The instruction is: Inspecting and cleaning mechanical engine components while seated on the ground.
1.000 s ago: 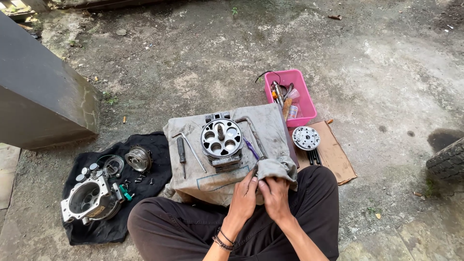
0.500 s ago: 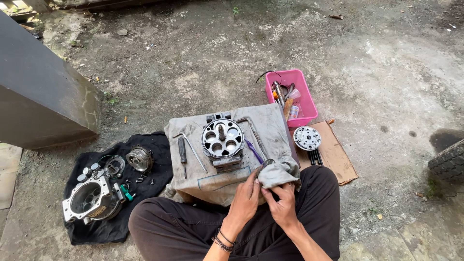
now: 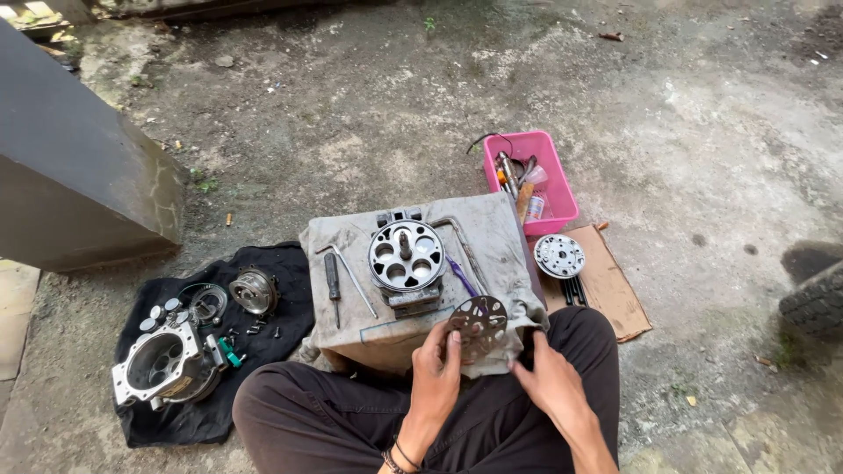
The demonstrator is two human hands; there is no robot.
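The left hand (image 3: 436, 364) was closed on a dark round metal plate with several holes (image 3: 479, 323), the fingers pinching its edge at about 7 o'clock and holding it upright over the near edge of the grey cloth-covered box used as a worktop (image 3: 492, 230). The right hand (image 3: 551, 379) was open with the fingers apart, held just beside the plate at about 4 o'clock, and it held nothing. Both hands were above the lap in dark trousers (image 3: 351, 421).

At 11 o'clock from the plate stood a silver round cylinder block with oval holes (image 3: 406, 255). To the left of it, at 9 o'clock, lay a black-handled screwdriver (image 3: 332, 279) and a bent metal rod (image 3: 349, 275). At 1 o'clock from the worktop was a pink plastic tray with tools (image 3: 559, 204), and a silver round disc (image 3: 559, 255) lay on brown cardboard (image 3: 615, 290). Far at 9 o'clock, a black cloth (image 3: 281, 272) on the concrete floor carried a silver metal housing (image 3: 162, 366) and small parts.
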